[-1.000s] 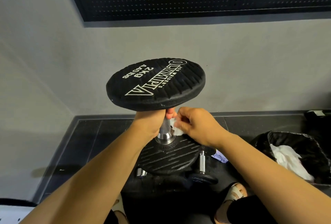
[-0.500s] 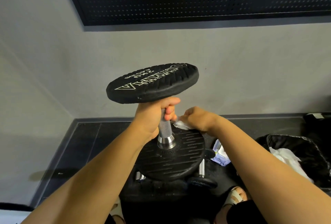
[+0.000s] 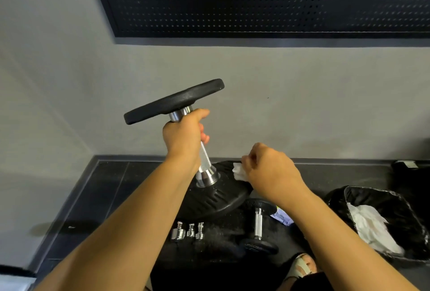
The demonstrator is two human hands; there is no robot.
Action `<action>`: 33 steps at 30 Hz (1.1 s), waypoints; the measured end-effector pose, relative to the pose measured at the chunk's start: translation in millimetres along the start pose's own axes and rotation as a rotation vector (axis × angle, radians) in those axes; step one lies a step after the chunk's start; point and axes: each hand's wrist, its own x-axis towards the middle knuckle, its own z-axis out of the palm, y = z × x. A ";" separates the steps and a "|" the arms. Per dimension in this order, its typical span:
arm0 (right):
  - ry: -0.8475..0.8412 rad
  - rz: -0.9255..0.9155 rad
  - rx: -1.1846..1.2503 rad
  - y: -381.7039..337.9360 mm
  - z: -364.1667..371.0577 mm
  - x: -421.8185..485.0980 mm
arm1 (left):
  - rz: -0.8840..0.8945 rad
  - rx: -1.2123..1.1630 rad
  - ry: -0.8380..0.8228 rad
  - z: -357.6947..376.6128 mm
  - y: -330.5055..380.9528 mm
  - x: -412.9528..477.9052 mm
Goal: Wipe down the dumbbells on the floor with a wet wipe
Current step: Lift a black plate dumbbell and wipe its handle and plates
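Grey wall (image 3: 279, 95) behind, our left hand (image 3: 183, 137) grips tilted dumbbell (image 3: 205, 160), right hand (image 3: 272, 172) pinches wet wipe (image 3: 239, 172), seemingly against lower plate (image 3: 216, 197)

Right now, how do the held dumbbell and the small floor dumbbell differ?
The held dumbbell looks much bigger than the small dumbbell. The left hand grips the held one, tilted, off the floor; the small one lies on it. The right hand presses a wipe on the held one only. Both have black ends and a metal handle.

Two dumbbells (image 3: 204, 158) (one aloft, one lying); three chrome fittings (image 3: 190, 230); one wipe (image 3: 239, 172); one bin bag (image 3: 377, 200).
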 end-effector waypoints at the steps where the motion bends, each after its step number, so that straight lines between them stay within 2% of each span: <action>1: 0.007 -0.043 -0.084 0.0 -3.5 -1.4 | -0.022 0.004 -0.030 -2.2 0.0 0.5; 3: 0.077 -0.157 -0.234 -2.6 -10.4 -4.0 | -0.042 0.009 -0.093 -6.5 -0.5 0.2; 5: 0.136 -0.328 -0.225 -9.8 -14.6 -9.6 | -0.040 0.011 -0.137 -8.7 -1.2 -0.4; 8: -0.066 -0.565 -0.197 -24.2 -9.9 -16.7 | -0.022 0.028 -0.176 -8.8 -1.5 -0.7; 10: -0.183 -0.585 -0.268 -26.7 -5.8 -11.1 | -0.007 0.038 -0.218 -8.6 -0.9 -2.1; 15: -0.231 -0.468 -0.302 -16.6 0.2 23.6 | 0.011 0.026 -0.343 -10.1 -0.5 -6.3; 20: -0.253 -0.310 -0.204 -6.1 19.4 52.9 | 0.003 0.066 -0.455 -12.1 -2.3 -11.2; 23: -0.323 -0.148 -0.015 3.2 26.8 61.6 | -0.017 0.070 -0.504 -13.8 -3.9 -12.1; 27: -0.612 0.146 0.354 9.0 21.3 53.2 | -0.060 0.009 -0.564 -16.4 -3.3 -9.5; 30: -0.704 0.218 0.520 9.3 22.9 45.0 | -0.061 -0.002 -0.520 -15.9 -0.4 -5.2; 33: -0.650 0.310 0.652 15.6 25.1 42.2 | 0.004 0.021 -0.321 -10.3 3.9 -2.4</action>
